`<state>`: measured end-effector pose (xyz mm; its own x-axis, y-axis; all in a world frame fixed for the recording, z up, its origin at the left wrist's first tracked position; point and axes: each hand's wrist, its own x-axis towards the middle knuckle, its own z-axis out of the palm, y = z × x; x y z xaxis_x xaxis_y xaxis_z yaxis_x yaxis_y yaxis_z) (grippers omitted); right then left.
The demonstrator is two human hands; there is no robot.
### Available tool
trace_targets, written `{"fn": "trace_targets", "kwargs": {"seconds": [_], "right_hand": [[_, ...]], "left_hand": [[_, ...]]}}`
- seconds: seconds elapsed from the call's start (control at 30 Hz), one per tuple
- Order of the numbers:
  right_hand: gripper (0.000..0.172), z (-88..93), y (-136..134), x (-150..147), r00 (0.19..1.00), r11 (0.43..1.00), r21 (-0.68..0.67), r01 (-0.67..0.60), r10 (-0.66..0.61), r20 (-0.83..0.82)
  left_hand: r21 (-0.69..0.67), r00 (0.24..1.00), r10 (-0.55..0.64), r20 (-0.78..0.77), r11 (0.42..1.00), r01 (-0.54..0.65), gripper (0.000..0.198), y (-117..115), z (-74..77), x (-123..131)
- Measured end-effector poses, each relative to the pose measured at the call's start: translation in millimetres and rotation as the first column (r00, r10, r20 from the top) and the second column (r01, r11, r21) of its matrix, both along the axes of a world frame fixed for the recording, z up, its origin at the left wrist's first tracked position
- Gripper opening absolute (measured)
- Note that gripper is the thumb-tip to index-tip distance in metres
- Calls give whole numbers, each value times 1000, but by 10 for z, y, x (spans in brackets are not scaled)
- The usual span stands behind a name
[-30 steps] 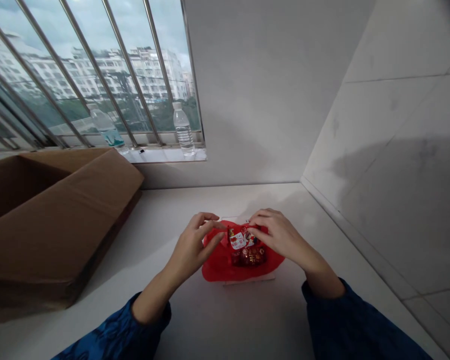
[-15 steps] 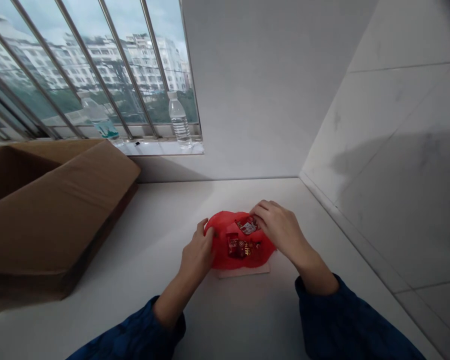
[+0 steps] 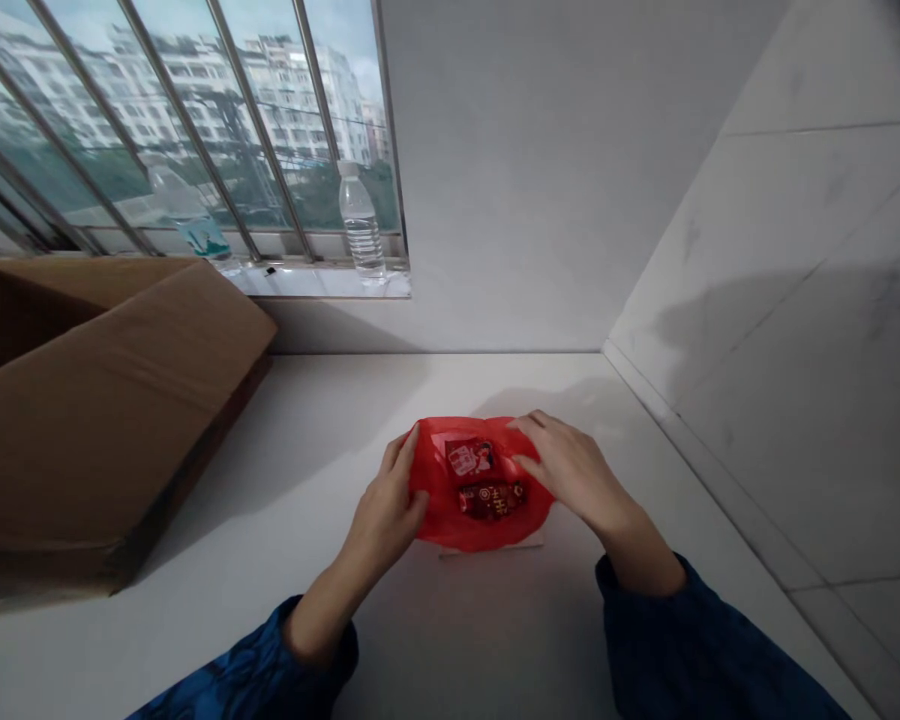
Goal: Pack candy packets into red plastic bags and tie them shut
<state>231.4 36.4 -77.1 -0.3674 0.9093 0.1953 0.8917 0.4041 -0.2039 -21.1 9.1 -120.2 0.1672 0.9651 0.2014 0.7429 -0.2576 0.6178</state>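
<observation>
A red, thin, see-through pouch [image 3: 439, 510] is spread on the white surface, with its mouth facing up. Inside it lie a red packet with pale print [image 3: 471, 457] and, just below, a dark red wrapped piece with gold marks [image 3: 493, 499]. My left hand [image 3: 386, 505] touches the pouch's left edge, fingers apart. At the right side, my right hand [image 3: 570, 465] has its thumb and fingers spread over the rim, and nothing shows held between them. Part of a flat pale piece [image 3: 529, 541] sticks out beneath the pouch.
A large open cardboard box [image 3: 120, 400] stands at the left. Clear bottles, one plain [image 3: 361, 230] and one labelled [image 3: 195, 225], stand on the sill by the barred window. A grey wall is behind, and a marble-tiled wall [image 3: 795, 350] rises at the right.
My right hand has let go of the upper red packet, which now lies flatter and further left in the pouch. The pouch is spread wider, and the view has shifted slightly.
</observation>
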Motion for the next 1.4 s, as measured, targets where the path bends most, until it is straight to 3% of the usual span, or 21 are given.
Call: {"fn": "trace_targets", "kwargs": {"seconds": [0.17,0.3,0.47,0.7,0.8,0.9,0.97,1.13,1.4], "right_hand": [[40,-97,-9,65,975,988,44,151,-156,156],[36,-118,-10,26,958,977,28,211,-212,192],[12,1,-8,-30,954,965,41,260,-264,145],[15,127,-61,-15,955,944,157,289,-296,26],[18,172,-143,-96,976,958,189,215,-214,-26],[18,141,-195,-237,999,995,98,10,-4,-53],[18,53,-185,-319,998,998,-17,-59,59,-10],[40,-209,-64,-307,966,966,-185,181,-139,219],[20,-164,-55,-199,951,955,-195,223,-170,258]], "left_hand": [[-6,1000,-8,17,1000,8,89,-20,-16,-24],[-10,1000,-25,17,1000,25,89,-36,3,-30],[-10,999,-42,14,999,42,90,-52,34,-1],[-16,999,-47,24,999,48,91,-53,24,14],[-6,998,-52,34,999,53,90,-59,27,22],[-4,998,-51,34,999,52,91,-63,31,33],[-2,998,-57,37,998,57,92,-65,31,34],[0,998,-60,32,998,60,93,-71,32,26],[-16,998,-62,-2,998,62,92,-72,16,32]]}}
